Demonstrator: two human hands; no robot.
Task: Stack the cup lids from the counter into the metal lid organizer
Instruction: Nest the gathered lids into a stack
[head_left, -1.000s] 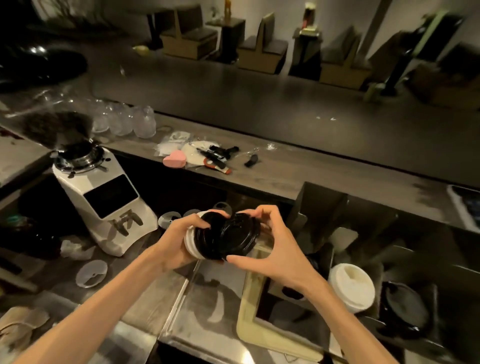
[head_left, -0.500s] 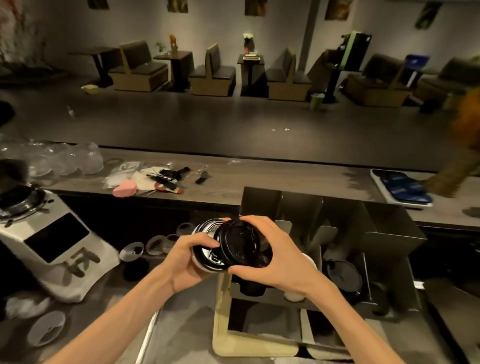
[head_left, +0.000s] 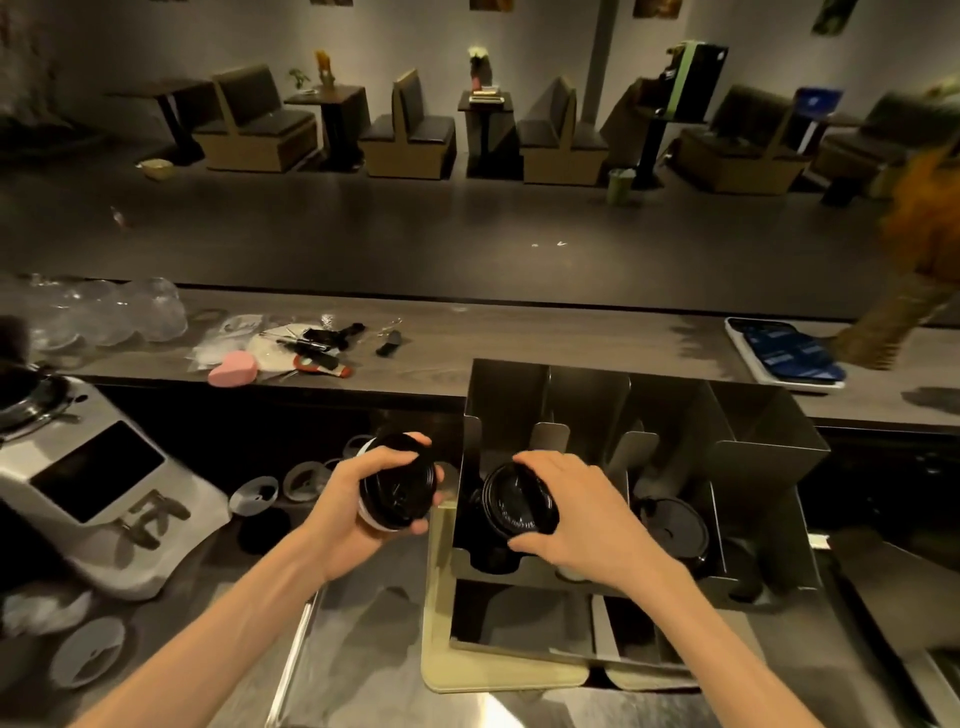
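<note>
Change: one bundle of lids held by both hands half second ago now split. Means transfer into organizer underway, remainder waiting.

Metal lid organizer (head_left: 769, 436), 3 o'clock of view centre: far-left slot receiving black lid stack (head_left: 517, 501); slot toward 3 o'clock holds single black lid (head_left: 672, 530); others too dark to tell.

Right hand (head_left: 582, 512) curled round that stack, lowering it in.

Left hand (head_left: 358, 499), 9 o'clock of organizer, grips remaining lids (head_left: 397, 491), black over white.

Clear lids (head_left: 88, 652) on counter, 8 o'clock.

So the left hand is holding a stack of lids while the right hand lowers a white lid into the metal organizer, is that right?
Not quite: the lid in the right hand is black, not white, as the head view shows. The left hand does hold a stack of lids beside the metal organizer.
</note>
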